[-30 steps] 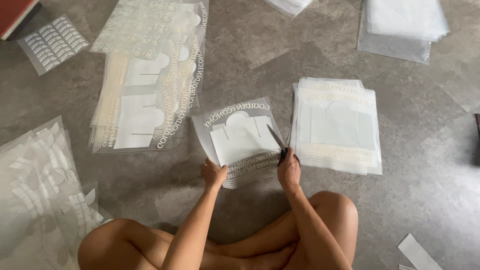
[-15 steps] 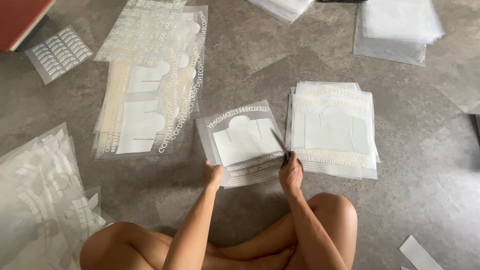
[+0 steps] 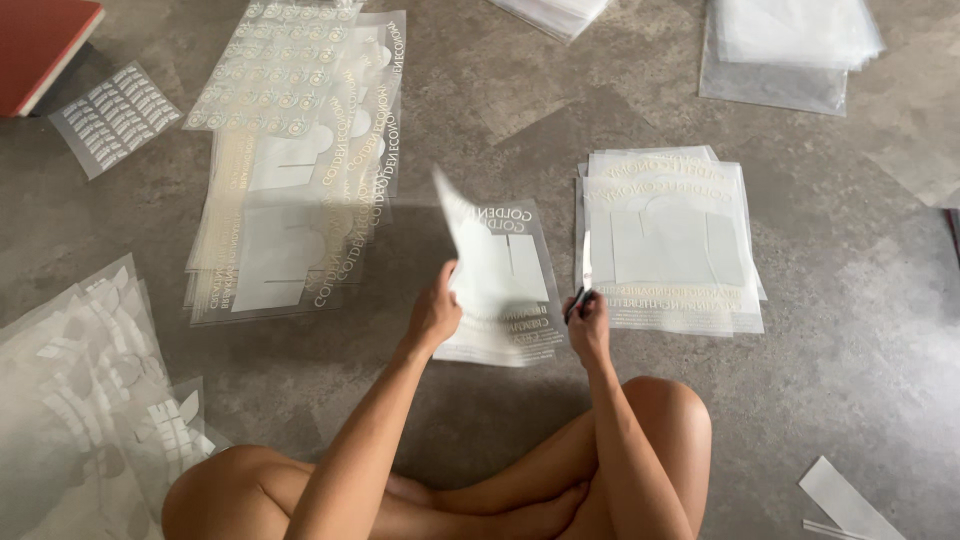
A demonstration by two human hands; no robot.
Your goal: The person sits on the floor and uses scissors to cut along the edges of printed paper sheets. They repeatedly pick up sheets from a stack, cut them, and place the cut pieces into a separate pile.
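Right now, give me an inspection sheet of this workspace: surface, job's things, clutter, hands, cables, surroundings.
Surface: mottled grey stone-look floor; person sits on it cross-legged.
Job's things: clear plastic sheet with white printed shapes, one edge lifted, rest lying flat; narrow clear strip, upright.
Clutter: neat stack of similar printed sheets to the right; fanned pile of printed sheets to the left; more clear sheets at lower left and top right; small sheet of white marks; white paper strip.
Hands: left hand lifts the sheet's edge; right hand pinches the strip.
Cables: nothing seen.
Surroundings: red flat object at top left corner.
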